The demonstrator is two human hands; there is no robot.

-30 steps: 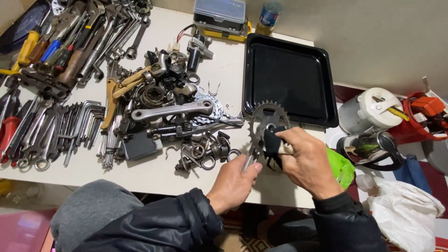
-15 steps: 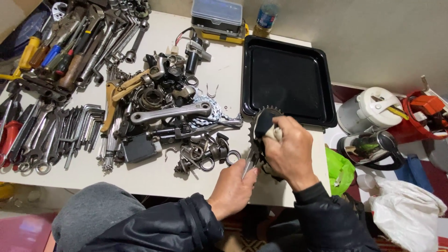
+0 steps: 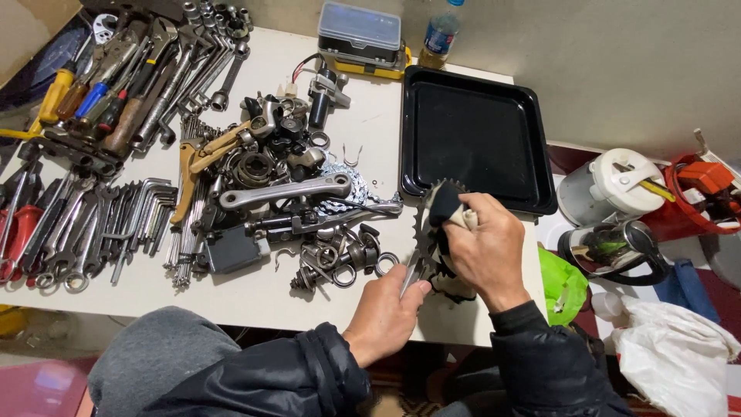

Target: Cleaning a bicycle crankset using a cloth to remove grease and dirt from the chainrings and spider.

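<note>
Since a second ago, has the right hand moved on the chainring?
Yes. The right hand with its dark cloth has shifted up over the chainring, toward the black tray; the left hand grips the lower edge.

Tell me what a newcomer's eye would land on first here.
First, the two hands at the table's near edge: the left hand steadies a toothed chainring while the right hand presses a dark cloth against it. Next, the heap of bike parts mid-table, the black tray behind, and wrenches at left.

left hand grips chainring | right hand presses rag on it
</note>
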